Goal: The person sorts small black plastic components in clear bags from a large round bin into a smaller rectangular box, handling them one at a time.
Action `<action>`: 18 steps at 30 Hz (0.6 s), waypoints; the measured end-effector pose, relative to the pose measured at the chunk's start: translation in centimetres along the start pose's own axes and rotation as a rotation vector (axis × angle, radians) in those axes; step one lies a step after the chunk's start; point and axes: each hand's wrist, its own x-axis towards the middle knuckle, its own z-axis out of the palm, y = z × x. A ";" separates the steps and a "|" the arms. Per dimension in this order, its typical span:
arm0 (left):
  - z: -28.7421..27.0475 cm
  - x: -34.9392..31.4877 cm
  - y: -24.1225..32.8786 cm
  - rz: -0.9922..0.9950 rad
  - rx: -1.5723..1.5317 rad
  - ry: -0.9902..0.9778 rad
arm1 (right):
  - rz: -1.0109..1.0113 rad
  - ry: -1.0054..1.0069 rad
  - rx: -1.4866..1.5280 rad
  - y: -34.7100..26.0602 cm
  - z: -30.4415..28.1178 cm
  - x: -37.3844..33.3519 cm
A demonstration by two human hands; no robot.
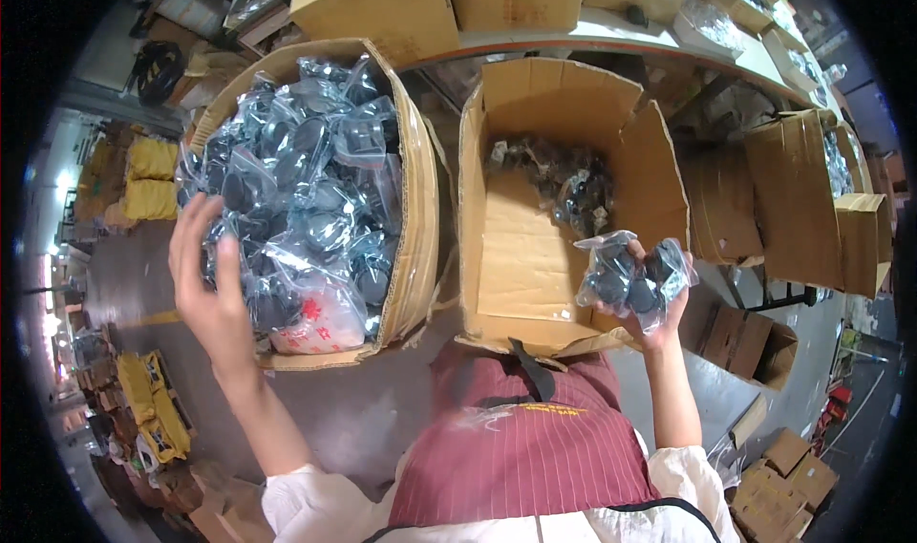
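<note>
A large cardboard box [420, 228] on the left is heaped with clear plastic bags [306, 142] that hold dark round parts. Over its left edge reaches my left hand [212, 266], fingers spread apart, next to the heap; no bag shows in its grasp. My right hand [673, 309] grips several clear bags of dark round parts [630, 280] above the right side of a second cardboard box [521, 276]. Inside that box, a smaller pile of similar bags [564, 180] lies toward the back. A white bag with red print [320, 323] sits at the near side of the left heap.
Behind both boxes runs a shelf or bench edge [573, 42] with cartons [516, 3] on it. More open cartons [793, 199] stand at the right. Yellow sacks [153, 175] lie at the far left, and flattened or stacked boxes [783, 486] rest on the floor at lower right.
</note>
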 end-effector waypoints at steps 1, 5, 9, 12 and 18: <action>0.6 -1.0 1.7 -0.003 -0.002 -0.016 | 0.006 0.043 -0.007 0.1 -0.5 -0.8; 2.4 -3.9 7.0 0.340 -0.164 -0.228 | 0.012 0.148 0.020 0.5 -0.1 -1.3; 5.7 -5.6 9.0 0.352 -0.341 -0.365 | 0.020 0.151 -0.027 -0.2 1.3 -0.9; 8.6 -6.6 9.9 0.267 -0.502 -0.476 | 0.003 0.050 -0.079 -1.3 1.8 -0.6; 14.7 -11.6 12.3 -0.608 -1.074 -0.969 | 0.056 0.088 -0.095 -2.0 2.9 -0.7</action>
